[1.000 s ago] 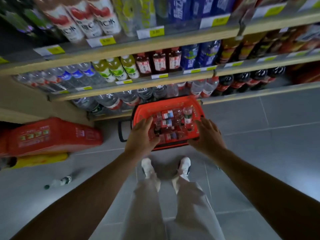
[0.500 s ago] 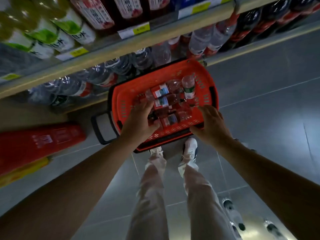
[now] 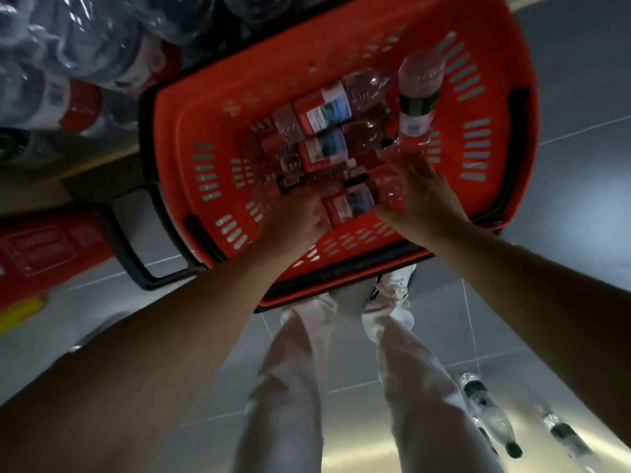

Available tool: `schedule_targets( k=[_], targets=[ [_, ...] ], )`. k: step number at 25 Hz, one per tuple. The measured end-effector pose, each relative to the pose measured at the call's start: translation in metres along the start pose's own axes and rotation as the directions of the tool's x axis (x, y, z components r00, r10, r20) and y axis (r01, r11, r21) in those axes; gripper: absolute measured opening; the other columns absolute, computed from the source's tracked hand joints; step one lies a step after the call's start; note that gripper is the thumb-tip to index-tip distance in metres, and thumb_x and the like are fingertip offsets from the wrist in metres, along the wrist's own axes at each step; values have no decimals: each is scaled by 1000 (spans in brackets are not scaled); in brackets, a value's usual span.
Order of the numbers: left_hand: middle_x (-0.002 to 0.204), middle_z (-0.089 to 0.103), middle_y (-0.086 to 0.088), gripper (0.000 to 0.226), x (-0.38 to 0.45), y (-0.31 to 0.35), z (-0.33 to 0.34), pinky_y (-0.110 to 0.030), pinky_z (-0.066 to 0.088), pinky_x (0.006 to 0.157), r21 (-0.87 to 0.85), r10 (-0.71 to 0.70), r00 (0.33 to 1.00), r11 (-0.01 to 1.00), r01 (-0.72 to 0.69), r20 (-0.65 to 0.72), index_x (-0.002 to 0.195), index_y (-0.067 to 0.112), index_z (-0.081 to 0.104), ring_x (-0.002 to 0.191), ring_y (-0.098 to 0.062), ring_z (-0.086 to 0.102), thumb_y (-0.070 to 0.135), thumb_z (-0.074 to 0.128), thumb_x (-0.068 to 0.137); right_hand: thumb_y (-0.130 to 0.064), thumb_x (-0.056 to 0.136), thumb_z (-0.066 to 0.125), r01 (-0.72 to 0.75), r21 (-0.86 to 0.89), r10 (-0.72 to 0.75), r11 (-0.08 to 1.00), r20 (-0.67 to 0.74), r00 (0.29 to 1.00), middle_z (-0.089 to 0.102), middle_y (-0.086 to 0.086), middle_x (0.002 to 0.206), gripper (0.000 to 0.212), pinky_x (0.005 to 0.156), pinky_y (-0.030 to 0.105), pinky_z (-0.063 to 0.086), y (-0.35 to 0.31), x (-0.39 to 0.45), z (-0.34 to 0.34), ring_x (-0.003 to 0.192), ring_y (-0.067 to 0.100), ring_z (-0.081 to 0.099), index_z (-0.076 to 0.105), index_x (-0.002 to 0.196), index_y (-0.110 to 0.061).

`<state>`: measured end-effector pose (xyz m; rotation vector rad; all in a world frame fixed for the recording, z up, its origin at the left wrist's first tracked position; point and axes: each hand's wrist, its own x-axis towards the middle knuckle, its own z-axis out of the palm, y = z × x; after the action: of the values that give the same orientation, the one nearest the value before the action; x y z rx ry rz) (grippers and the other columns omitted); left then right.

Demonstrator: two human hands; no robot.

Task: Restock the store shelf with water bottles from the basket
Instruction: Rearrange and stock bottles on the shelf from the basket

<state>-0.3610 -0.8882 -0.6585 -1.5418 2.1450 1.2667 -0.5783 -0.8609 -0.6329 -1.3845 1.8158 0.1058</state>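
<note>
Below, the orange basket (image 3: 211, 138) sits on grey floor tiles (image 3: 563, 97).

The orange basket (image 3: 341, 76) is open on top, and its bare floor at nine o'clock of the bottle pile (image 3: 338, 145) leaves room for a hand. At three o'clock a green-labelled bottle (image 3: 418, 97) crowds the wall. Shelved bottles (image 3: 68, 70) (tightly packed) block the eleven o'clock side.
</note>
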Motion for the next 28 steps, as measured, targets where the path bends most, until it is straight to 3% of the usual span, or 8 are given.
schedule_targets(
  k=[4, 10, 13, 16, 18, 21, 25, 28],
  targets=[
    [139, 55, -10, 48, 21, -15, 42, -38, 41, 105, 33, -74, 994, 997, 72, 83, 141, 21, 49, 128, -30, 51, 19, 63, 94, -48, 81, 64, 13, 26, -12, 1000, -25, 1000, 39, 7, 147, 71, 96, 48, 50, 4, 6, 24, 130, 32, 44, 39, 142, -24],
    [143, 52, -11, 74, 26, -10, 43, -42, 43, 108, -205, -179, 971, 956, 210, 158, 146, 28, 44, 129, -29, 51, 14, 77, 81, -35, 87, 65, -21, 73, 28, 997, -104, 994, 44, 7, 139, 51, 82, 33, 49, 2, -3, 17, 116, 25, 52, 50, 132, -18],
    [120, 69, -5, 64, 10, -5, 19, -49, 51, 97, -491, -284, 938, 799, 347, 200, 128, 28, 62, 110, -24, 64, 16, 83, 68, -30, 88, 65, -81, 172, 109, 982, -163, 981, 48, 9, 133, 46, 77, 25, 38, -2, -19, 5, 112, 23, 53, 53, 129, -14],
    [112, 72, -2, 55, -14, 7, -13, -42, 57, 87, -726, -331, 896, 531, 437, 297, 127, 23, 63, 101, -19, 70, 4, 78, 77, -44, 87, 62, -112, 335, 159, 935, -116, 980, 49, 5, 136, 62, 73, 19, 39, -11, -23, -4, 114, 14, 49, 41, 141, -22],
    [116, 70, -5, 59, -25, 22, -28, -35, 59, 76, -800, -289, 894, 410, 439, 343, 131, 21, 60, 99, -20, 71, 2, 77, 78, -62, 80, 61, -76, 522, 132, 850, -71, 989, 51, 4, 135, 74, 80, 34, 53, -25, -15, -10, 118, 18, 52, 32, 142, -33],
    [122, 67, -5, 64, -29, 43, -29, -40, 60, 82, -783, -227, 926, 495, 378, 303, 130, 26, 61, 107, -23, 68, 13, 85, 72, -72, 69, 69, -140, 694, 324, 706, -141, 935, 44, 11, 144, 100, 95, 56, 50, -38, 0, -12, 127, 35, 50, 14, 146, -41],
    [115, 70, 10, 57, -30, 57, -14, -44, 47, 101, -716, -212, 967, 653, 248, 141, 121, 36, 66, 114, -9, 61, 34, 82, 67, -48, 75, 73, -215, 713, 469, 668, -179, 865, 41, 6, 150, 104, 99, 48, 50, -39, 15, -16, 126, 30, 52, 6, 153, -30],
    [109, 70, 17, 49, -27, 60, -8, -42, 50, 99, -729, -180, 982, 663, 170, 64, 114, 47, 63, 108, -2, 63, 24, 81, 75, -37, 80, 75, -164, 730, 429, 664, -192, 883, 50, 1, 143, 93, 89, 42, 57, -35, 20, -12, 114, 22, 61, 17, 152, -31]
  ],
)
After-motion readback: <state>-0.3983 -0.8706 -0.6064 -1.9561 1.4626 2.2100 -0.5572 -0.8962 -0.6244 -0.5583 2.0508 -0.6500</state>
